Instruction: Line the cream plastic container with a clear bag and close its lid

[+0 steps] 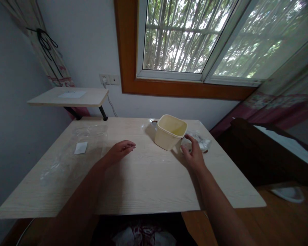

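My left hand (120, 151) rests palm-down over the pale wood-grain tabletop (143, 184), loosely curled and holding nothing. My right hand (193, 152) stands at the far right of the table, its fingers apart beside a crumpled transparent plastic bag (199, 140) with something white in it. Its fingertips are at or just touching the bag. Just left of that hand, a square cream-yellow plastic bin (169, 131) sits tilted on the table, open side up. Its inside shows no contents.
A thin transparent plastic sheet (66, 153) lies on the left of the table, with a small white card (80, 147) on it. A small round transparent item (153, 123) stands behind the bin. A wall shelf (68, 96) rises behind the table, and a dark wooden bed frame (248, 143) stands to the right.
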